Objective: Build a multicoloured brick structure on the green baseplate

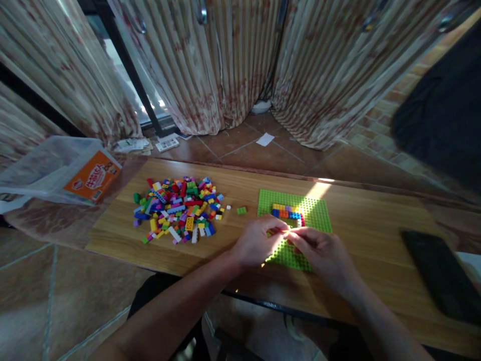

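Observation:
Over the green studded baseplate, my left hand and my right hand meet with fingertips pinched together. Bright sunlight washes out the spot between them, so what they hold is too small and glaring to make out. Just beyond the fingertips, a low frame of toy bricks in yellow, orange, blue and red is fixed on the baseplate. My hands partly cover its near side. A loose lime-green brick lies on the table left of the baseplate, with a tiny white brick beside it.
A spread pile of mixed toy bricks covers the left part of the wooden table. At the far left stands a clear plastic bin with an orange label. A dark flat object lies at the right. Curtains hang behind the table.

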Action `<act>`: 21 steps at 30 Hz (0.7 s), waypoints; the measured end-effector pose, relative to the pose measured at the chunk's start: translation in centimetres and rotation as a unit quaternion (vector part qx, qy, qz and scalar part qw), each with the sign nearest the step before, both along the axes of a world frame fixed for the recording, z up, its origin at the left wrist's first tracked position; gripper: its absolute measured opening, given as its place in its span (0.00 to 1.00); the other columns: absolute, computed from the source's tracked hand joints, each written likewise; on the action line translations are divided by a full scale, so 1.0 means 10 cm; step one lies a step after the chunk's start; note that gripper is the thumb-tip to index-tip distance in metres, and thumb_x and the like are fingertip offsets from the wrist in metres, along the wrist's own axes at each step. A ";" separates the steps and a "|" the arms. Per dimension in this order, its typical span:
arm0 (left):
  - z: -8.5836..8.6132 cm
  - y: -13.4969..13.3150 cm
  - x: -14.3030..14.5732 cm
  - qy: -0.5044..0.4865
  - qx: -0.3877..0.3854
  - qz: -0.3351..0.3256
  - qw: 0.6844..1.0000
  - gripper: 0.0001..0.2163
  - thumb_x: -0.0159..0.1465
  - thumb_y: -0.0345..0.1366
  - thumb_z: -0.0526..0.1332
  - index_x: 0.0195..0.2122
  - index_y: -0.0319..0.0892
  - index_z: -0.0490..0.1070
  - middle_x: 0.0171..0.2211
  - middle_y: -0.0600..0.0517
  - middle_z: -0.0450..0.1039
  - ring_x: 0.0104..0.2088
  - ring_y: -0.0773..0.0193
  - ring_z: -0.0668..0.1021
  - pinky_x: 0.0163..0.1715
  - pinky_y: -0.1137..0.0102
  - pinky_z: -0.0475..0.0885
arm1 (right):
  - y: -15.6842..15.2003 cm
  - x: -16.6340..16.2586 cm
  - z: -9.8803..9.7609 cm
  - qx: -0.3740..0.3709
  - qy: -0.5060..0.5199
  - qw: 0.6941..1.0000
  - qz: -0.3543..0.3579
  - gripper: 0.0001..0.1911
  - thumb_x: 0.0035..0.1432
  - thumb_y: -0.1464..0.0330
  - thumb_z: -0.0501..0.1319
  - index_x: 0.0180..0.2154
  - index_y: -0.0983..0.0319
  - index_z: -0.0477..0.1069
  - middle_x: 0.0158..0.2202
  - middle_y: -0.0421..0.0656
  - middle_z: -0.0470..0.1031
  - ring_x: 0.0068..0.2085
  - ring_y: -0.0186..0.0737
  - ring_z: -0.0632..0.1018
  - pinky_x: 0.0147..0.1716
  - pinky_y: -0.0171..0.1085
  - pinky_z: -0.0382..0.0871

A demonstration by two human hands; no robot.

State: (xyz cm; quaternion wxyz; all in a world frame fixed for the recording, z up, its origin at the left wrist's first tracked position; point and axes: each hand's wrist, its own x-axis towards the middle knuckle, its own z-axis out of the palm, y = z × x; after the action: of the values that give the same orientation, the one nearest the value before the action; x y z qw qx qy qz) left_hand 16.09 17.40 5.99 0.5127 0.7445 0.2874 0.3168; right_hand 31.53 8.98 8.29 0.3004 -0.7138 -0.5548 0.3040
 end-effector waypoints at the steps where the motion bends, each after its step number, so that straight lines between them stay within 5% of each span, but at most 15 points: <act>1: 0.00 -0.01 0.00 0.001 0.004 -0.001 1.000 0.05 0.62 0.29 0.60 0.33 0.38 0.77 0.34 0.49 0.78 0.37 0.64 0.78 0.40 0.71 0.71 | 0.00 0.01 0.01 -0.003 -0.015 1.000 0.004 0.19 0.61 0.55 0.56 0.33 0.61 0.79 0.26 0.40 0.77 0.27 0.36 0.75 0.25 0.34 0.63; 10: 0.01 0.15 -0.09 0.090 0.019 0.088 0.992 0.06 0.62 0.30 0.60 0.38 0.40 0.75 0.36 0.50 0.78 0.35 0.65 0.78 0.36 0.71 0.72 | -0.05 0.47 -0.06 -0.039 -0.051 0.987 -0.147 0.22 0.56 0.51 0.58 0.31 0.63 0.77 0.23 0.43 0.76 0.23 0.38 0.74 0.22 0.35 0.62; 21: 0.04 0.18 -0.11 0.182 0.076 0.056 0.979 0.09 0.60 0.28 0.60 0.41 0.39 0.73 0.36 0.49 0.75 0.35 0.64 0.76 0.41 0.67 0.73 | -0.05 0.39 -0.10 -0.111 -0.118 0.978 -0.128 0.19 0.55 0.53 0.56 0.29 0.60 0.79 0.26 0.44 0.78 0.27 0.41 0.76 0.25 0.37 0.61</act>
State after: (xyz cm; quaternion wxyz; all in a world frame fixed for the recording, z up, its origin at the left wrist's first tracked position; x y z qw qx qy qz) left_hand 15.03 19.17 6.35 0.3752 0.8091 0.3921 0.2256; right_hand 35.40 8.50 7.27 0.1881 -0.8387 -0.4533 0.2359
